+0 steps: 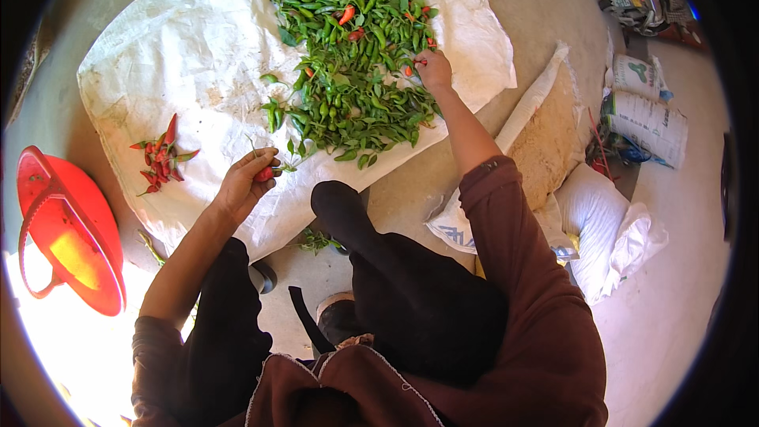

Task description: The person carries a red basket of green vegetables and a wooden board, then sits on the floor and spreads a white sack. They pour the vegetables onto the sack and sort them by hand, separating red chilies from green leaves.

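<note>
A large heap of green chili peppers (356,71) mixed with leaves and a few red ones covers the far right of a white woven sheet (195,29). My left hand (246,181) is closed around a red pepper (264,174) above the sheet's near part. A thin green stem shows at its fingers. Over at the heap's right edge, my right hand (436,71) has a small red pepper (422,61) at its fingertips. Near the sheet's left edge lies a small pile of red peppers (160,160), apart from the heap.
To the left, a red plastic basket (101,219) with a handle leans on its side. At the right are an opened sack of brown meal (542,142), a white sack (593,213) and printed bags (646,121). A machine (637,0) stands at the far right.
</note>
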The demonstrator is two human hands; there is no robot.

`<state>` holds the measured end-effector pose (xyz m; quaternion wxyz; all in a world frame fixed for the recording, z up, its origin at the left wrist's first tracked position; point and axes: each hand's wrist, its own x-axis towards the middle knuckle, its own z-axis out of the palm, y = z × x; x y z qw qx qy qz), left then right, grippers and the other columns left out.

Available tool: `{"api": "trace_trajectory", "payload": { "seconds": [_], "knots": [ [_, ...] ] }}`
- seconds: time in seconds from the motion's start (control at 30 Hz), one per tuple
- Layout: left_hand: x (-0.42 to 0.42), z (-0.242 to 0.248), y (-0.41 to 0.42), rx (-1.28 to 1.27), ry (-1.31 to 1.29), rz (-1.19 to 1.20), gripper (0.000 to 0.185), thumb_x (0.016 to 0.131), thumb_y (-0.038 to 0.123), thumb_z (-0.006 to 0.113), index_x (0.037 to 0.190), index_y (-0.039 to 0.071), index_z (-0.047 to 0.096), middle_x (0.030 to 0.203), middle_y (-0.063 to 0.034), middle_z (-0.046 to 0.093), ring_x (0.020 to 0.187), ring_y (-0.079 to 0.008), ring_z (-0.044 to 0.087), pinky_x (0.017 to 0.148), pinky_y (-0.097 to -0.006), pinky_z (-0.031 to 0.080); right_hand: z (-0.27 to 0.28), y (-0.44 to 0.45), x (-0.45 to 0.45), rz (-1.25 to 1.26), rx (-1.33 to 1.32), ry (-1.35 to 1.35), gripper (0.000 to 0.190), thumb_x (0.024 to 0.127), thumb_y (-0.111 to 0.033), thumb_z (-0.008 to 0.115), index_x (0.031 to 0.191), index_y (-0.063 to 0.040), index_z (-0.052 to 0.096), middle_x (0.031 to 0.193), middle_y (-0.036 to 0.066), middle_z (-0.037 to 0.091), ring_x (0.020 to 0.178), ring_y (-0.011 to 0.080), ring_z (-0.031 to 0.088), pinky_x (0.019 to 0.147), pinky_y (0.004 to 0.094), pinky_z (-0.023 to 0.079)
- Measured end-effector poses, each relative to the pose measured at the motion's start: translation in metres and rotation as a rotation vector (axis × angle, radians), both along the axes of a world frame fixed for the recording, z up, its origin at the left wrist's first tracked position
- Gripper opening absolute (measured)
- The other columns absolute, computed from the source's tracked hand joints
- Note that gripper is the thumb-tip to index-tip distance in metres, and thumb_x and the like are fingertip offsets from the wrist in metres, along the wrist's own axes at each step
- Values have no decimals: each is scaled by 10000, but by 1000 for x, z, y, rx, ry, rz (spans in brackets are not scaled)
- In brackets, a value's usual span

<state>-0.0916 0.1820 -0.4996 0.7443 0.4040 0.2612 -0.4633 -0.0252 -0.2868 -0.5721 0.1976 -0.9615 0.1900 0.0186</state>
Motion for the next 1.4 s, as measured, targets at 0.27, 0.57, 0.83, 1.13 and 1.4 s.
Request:
{"api": "trace_trajectory", "payload": {
  "seconds": [0.27, 0.57, 0.83, 1.13, 1.4],
  "knots": [
    [-2, -4, 4, -2, -23, -3, 251, 951, 195, 580, 1150, 42, 569, 949, -29, 619, 848, -118, 608, 706, -241, 497, -1, -6, -6, -123, -41, -126, 142, 817, -105, 658, 938, -75, 590, 870, 155, 623, 806, 341, 627, 732, 446, 503],
    [4, 0, 0, -87, 7, 52, 292, 965, 209, 554, 1185, 19, 532, 1057, -81, 606, 994, -187, 591, 846, -316, 508, -2, 40, -17, 159, -194, 4, 159, 853, -161, 624, 960, -54, 574, 986, 205, 577, 815, 395, 619, 700, 476, 498],
    [6, -13, 3, -189, 80, 143, 360, 984, 312, 514, 1200, 25, 512, 1098, -105, 590, 1048, -225, 580, 966, -383, 488, 58, 125, -13, 51, 443, -9, 237, 884, -179, 643, 998, 20, 586, 807, 96, 668, 652, 130, 640, 605, 277, 527],
    [5, -27, 8, -217, 215, 145, 288, 965, 386, 538, 1037, 108, 563, 1001, -85, 624, 940, -213, 628, 714, -311, 557, 70, 242, -37, 731, 457, 20, 265, 855, -214, 662, 1064, -56, 632, 1059, 122, 607, 978, 257, 589, 861, 388, 462],
    [37, -17, 60, 488, -420, 28, 306, 966, 365, 554, 916, 71, 620, 757, -15, 610, 649, -77, 587, 469, -200, 379, 40, 88, -49, 736, -60, -101, 159, 713, -20, 653, 811, -95, 553, 989, 45, 557, 1059, 266, 501, 824, 417, 422]
  ]
}}
